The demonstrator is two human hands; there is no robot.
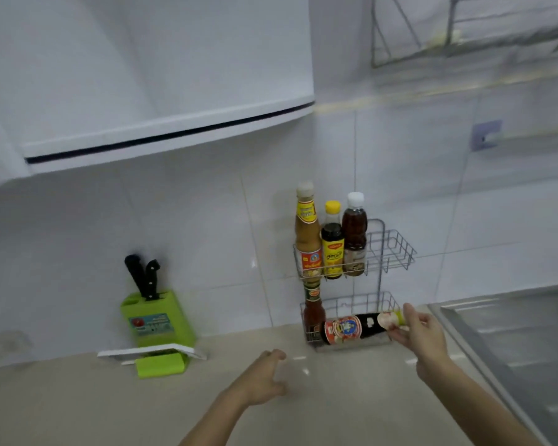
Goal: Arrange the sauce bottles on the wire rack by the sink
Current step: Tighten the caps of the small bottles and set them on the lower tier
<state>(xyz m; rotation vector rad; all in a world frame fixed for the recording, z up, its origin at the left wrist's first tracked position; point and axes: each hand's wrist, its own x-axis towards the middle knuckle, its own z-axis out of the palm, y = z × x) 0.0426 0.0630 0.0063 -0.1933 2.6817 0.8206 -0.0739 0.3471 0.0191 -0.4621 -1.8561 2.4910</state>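
Observation:
A two-tier wire rack [390, 249] hangs on the tiled wall left of the sink. Its upper basket holds three upright bottles: a tall tan sauce bottle [307, 233], a small dark bottle with a yellow cap [332, 243] and a brown bottle with a white cap [354, 236]. In the lower basket a red sauce bottle [313, 312] stands upright at the left. A dark sauce bottle [355, 328] lies on its side there, neck to the right. My right hand [419, 333] grips its neck end. My left hand [264, 376] hovers over the counter, fingers loosely curled, holding nothing.
A green knife block [157, 318] with black-handled knives stands on the beige counter [78, 407] at the left, with a white and green board holder [155, 357] in front. The steel sink [509, 329] lies to the right. A white cabinet [142, 75] hangs overhead.

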